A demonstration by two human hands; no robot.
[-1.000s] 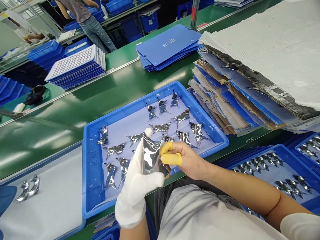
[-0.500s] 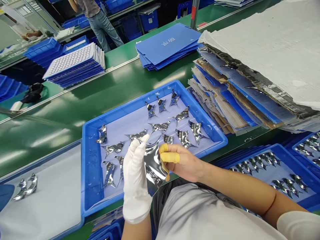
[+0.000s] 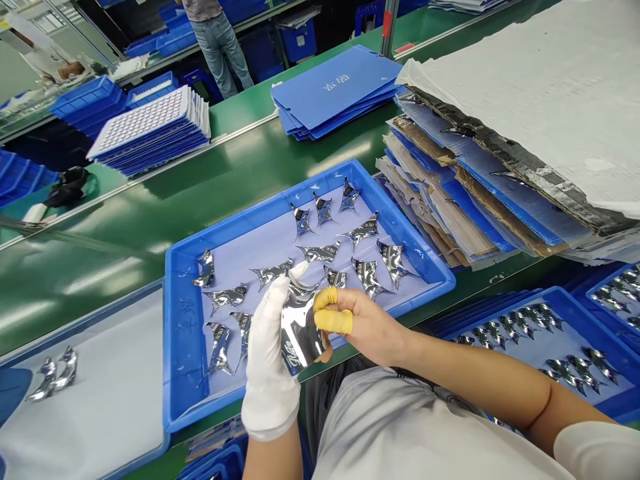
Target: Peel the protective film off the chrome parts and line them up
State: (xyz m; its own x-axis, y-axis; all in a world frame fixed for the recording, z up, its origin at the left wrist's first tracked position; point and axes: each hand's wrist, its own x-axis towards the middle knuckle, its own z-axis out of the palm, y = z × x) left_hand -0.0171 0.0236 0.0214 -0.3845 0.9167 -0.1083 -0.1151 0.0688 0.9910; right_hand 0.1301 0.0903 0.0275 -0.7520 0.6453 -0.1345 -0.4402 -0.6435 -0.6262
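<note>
Between my two hands is a shiny chrome part (image 3: 300,330) with curved edges and raised lettering at its lower left. My left hand (image 3: 270,353), in a white glove, grips its left side and top. My right hand (image 3: 363,323) pinches its right edge; yellow finger cots cover the thumb and a finger. Both hands are above the near side of a blue tray (image 3: 183,400) lined with pale paper. Several similar chrome parts with pointed corners, such as this chrome part (image 3: 319,253), lie spread in the tray.
To the left, a white-lined tray (image 3: 115,373) holds two chrome parts. A tall stack of cardboard and blue sheets (image 3: 450,180) stands at right. Blue boards (image 3: 335,87) lie on the green bench (image 3: 240,160). More filled trays (image 3: 545,360) sit lower right. A person (image 3: 220,47) stands behind.
My hands have turned the chrome part and shifted it slightly left, so its lettering now shows at lower left. The person behind has moved a little right.
</note>
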